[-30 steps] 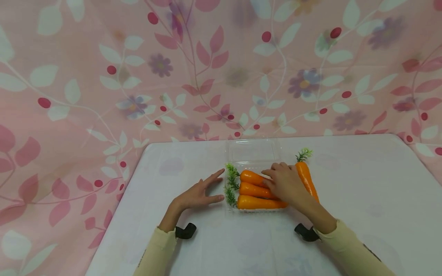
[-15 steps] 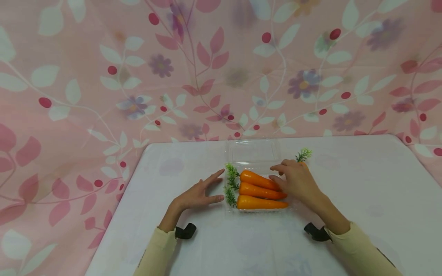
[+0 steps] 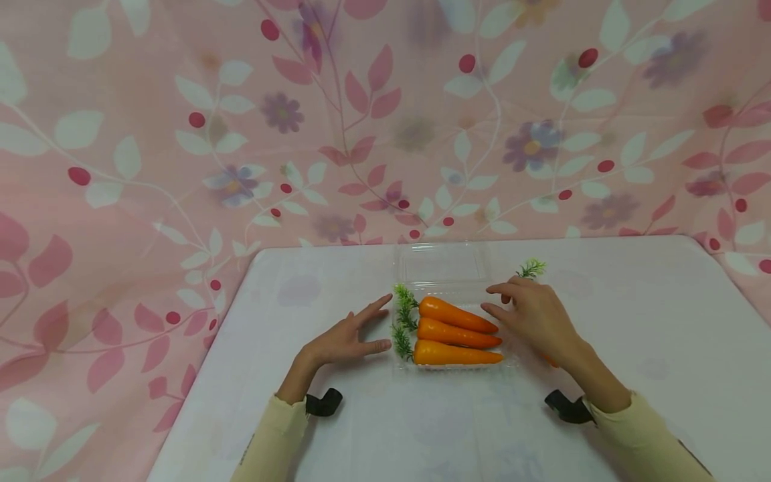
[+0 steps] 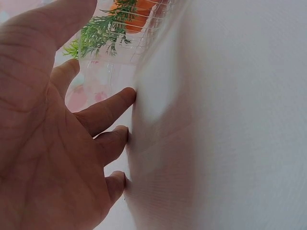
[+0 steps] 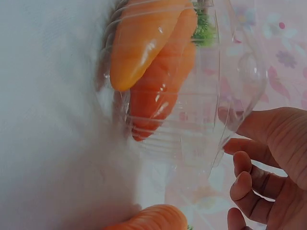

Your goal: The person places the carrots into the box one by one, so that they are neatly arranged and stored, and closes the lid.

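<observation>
Orange carrots [image 3: 454, 333], three of them, lie side by side in a clear box [image 5: 201, 96] on a white table [image 3: 373, 428]. Their green leaves [image 3: 405, 304] bunch together at the box's left end, and their tips point right. Seen from behind the person, the near carrot runs along the front wall, while the far one slants so that its tip draws in toward the middle one. The lid [image 3: 442, 264] is folded back on the far side, toward a pink backdrop [image 3: 415, 134] printed with leaves, flowers and red berries.

At the leafy end, the person's left hand [image 3: 345, 340] has its fingers spread and grasps nothing. Forefinger and thumb come right up to the box; I can't tell whether they touch it.

Over at the other end, the right hand [image 3: 536, 314] is by the box's right edge, just past the carrot tips. Its fingers are loosely bent and released, with thumb and forefinger parted. From the right wrist, the thumb overlaps the clear rim, and I can't make out whether it touches.

Just right of the box, a fourth carrot [image 5: 156, 219] lies on the table. From above, the right hand hides most of it: its leaves show beyond the knuckles, and a scrap of orange peeks out near the wrist.

Pale sleeves [image 3: 271, 435] cover both forearms, with a black block [image 3: 325, 403] at each wrist.
</observation>
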Demonstrator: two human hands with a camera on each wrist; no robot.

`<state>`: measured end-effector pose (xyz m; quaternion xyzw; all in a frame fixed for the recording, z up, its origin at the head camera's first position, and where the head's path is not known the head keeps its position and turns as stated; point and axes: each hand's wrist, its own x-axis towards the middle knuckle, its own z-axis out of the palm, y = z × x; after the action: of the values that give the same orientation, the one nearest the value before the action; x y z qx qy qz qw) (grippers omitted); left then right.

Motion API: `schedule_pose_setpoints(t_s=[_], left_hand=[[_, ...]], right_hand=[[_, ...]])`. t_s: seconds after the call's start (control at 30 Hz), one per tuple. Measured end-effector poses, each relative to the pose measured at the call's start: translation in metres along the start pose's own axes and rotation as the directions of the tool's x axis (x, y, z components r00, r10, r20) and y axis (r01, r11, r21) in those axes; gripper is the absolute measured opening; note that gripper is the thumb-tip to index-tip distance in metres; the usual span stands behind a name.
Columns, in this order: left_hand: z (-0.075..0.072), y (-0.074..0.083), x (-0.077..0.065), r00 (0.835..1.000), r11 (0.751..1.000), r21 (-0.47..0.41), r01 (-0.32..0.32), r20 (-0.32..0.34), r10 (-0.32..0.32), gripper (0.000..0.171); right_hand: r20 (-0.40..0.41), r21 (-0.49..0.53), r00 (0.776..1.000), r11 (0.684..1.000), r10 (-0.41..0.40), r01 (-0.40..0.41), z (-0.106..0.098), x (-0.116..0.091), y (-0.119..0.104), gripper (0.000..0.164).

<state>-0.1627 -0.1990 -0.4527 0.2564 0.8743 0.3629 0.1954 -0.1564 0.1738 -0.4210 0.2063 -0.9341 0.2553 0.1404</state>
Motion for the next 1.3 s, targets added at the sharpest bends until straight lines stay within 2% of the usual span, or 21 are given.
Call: schedule_pose_setpoints(t_s=[0.3, 0.83, 1.07, 1.3], left_hand=[[0.0, -0.001, 0.001, 1.0, 1.0, 0.008, 0.005, -0.001, -0.005, 0.086], [-0.001, 0.001, 0.001, 1.0, 1.0, 0.004, 0.006, 0.001, -0.006, 0.086], [-0.001, 0.0, 0.001, 1.0, 1.0, 0.013, -0.002, -0.005, 0.002, 0.086], [-0.001, 0.0, 0.001, 1.0, 1.0, 0.007, -0.001, -0.002, 0.001, 0.086]], right_hand=[[-0.061, -0.006, 0.998, 1.0, -0.002, 0.001, -0.005, -0.004, 0.008, 0.026], [-0.044, -0.024, 0.995, 0.996, 0.09, -0.091, -0.016, -0.014, 0.02, 0.033], [-0.063, -0.034, 0.993, 0.994, 0.104, -0.107, -0.018, -0.017, 0.027, 0.029], [-0.019, -0.033, 0.985, 0.984, 0.174, -0.174, -0.019, -0.022, 0.032, 0.034]])
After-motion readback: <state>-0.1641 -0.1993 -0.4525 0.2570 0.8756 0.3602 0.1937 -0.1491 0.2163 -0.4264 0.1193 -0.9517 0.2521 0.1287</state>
